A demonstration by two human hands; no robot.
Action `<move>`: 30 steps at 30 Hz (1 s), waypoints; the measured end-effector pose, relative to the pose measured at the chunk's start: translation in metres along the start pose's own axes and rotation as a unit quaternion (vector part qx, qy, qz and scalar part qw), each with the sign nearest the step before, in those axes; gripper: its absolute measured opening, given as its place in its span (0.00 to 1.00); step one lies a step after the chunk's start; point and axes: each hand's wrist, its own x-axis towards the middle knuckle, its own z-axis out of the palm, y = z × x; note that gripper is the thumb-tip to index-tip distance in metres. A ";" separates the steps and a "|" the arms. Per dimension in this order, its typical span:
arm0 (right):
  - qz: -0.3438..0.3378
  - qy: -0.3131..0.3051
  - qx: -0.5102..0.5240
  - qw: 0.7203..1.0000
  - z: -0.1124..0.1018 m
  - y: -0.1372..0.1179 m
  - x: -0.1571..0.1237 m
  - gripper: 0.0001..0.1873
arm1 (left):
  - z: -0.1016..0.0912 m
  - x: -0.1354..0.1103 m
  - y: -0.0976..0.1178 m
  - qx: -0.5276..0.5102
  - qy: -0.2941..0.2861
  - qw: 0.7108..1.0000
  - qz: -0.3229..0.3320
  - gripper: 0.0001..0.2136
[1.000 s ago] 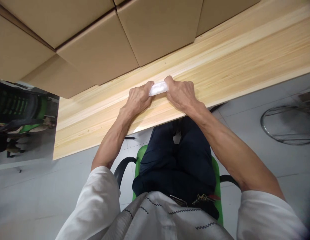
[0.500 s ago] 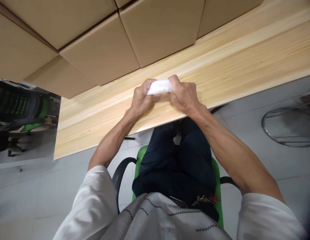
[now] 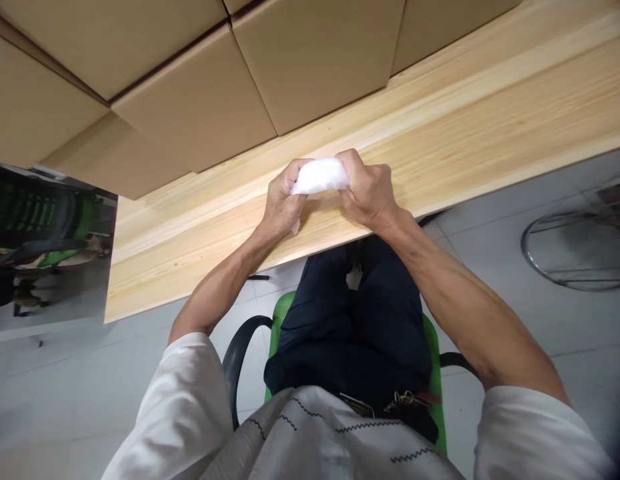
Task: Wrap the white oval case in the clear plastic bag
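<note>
A white, soft-looking bundle (image 3: 321,176), perhaps folded cloth or tissue, is stretched between my two hands above the wooden table. Its exact kind does not show. My left hand (image 3: 284,197) is closed round one end, and a small white tip sticks out below that palm. Around the other end, my right hand (image 3: 367,189) is closed with the thumb on top. The bundle arches slightly upward in the middle. Both ends are hidden inside my fists.
Large cardboard boxes (image 3: 317,60) stand stacked along the far side of the wooden table (image 3: 470,133). I sit on a green chair (image 3: 284,307) at the near edge. A metal-ringed stool (image 3: 527,250) stands on the floor to the right; another chair (image 3: 35,207) is at the left.
The white bundle bows a little more and shows slightly more of its length between my hands. A white tip now shows below my left hand. Both hands stay nearly in place.
</note>
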 end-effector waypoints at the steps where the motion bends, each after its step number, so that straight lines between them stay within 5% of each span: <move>1: -0.002 0.000 -0.001 1.000 0.000 0.000 0.000 0.26 | 0.000 0.000 0.002 -0.001 -0.002 1.000 -0.003 0.26; 10: -0.023 0.005 -0.027 0.999 -0.001 0.002 -0.002 0.27 | 0.012 0.002 0.023 -0.038 0.040 0.998 -0.020 0.32; 26: -0.081 0.092 0.045 0.991 0.014 0.014 -0.003 0.32 | 0.015 0.000 0.017 -0.061 0.029 0.997 -0.029 0.35; 30: -0.039 0.037 0.008 0.999 -0.002 0.002 -0.004 0.34 | 0.015 -0.004 0.014 -0.024 0.020 0.999 -0.038 0.31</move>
